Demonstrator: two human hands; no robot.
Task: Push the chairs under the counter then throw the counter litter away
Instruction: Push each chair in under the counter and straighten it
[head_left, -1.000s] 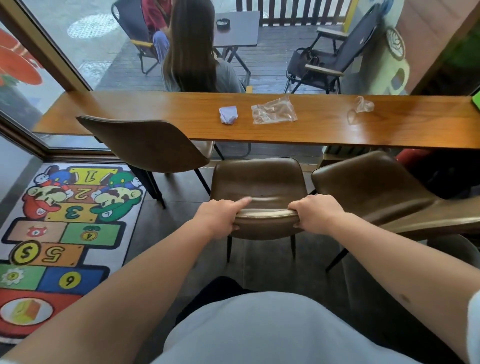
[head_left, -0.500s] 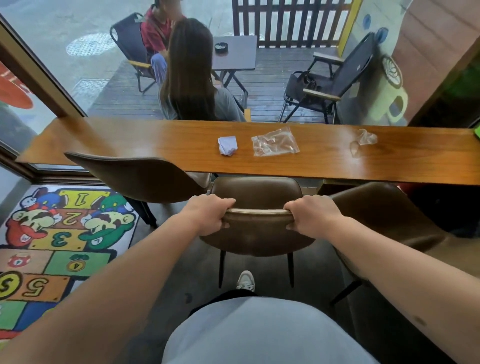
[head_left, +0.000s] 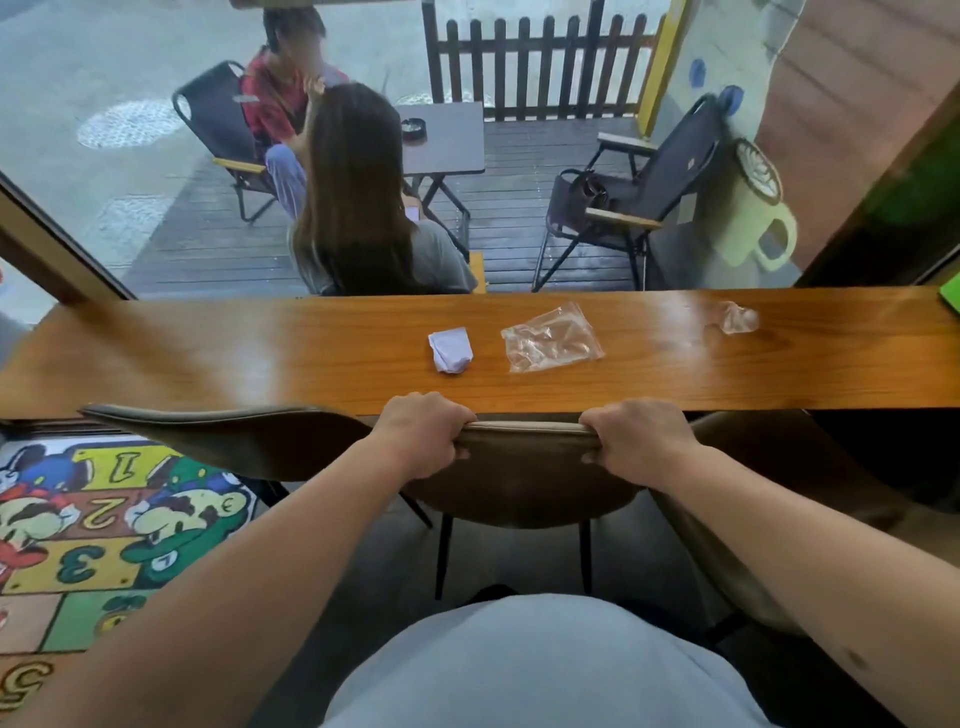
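My left hand (head_left: 423, 434) and my right hand (head_left: 636, 436) both grip the top edge of the middle brown chair (head_left: 524, 473). Its backrest top sits right at the front edge of the wooden counter (head_left: 260, 353), and its seat is hidden beneath. A second brown chair (head_left: 228, 439) stands to the left, a third (head_left: 779, 457) to the right. On the counter lie a crumpled white tissue (head_left: 451, 351), a clear plastic bag (head_left: 550, 338) and a small clear plastic wrapper (head_left: 737, 319).
A colourful hopscotch rug (head_left: 98, 525) covers the floor at the left. Behind the counter is a large window; outside, two people sit at a small table with folding chairs. A green item (head_left: 950, 296) pokes in at the counter's right end.
The middle chair has slid forward toward the counter with both hands on its backrest; its seat is now out of sight below the countertop. I have stepped closer.
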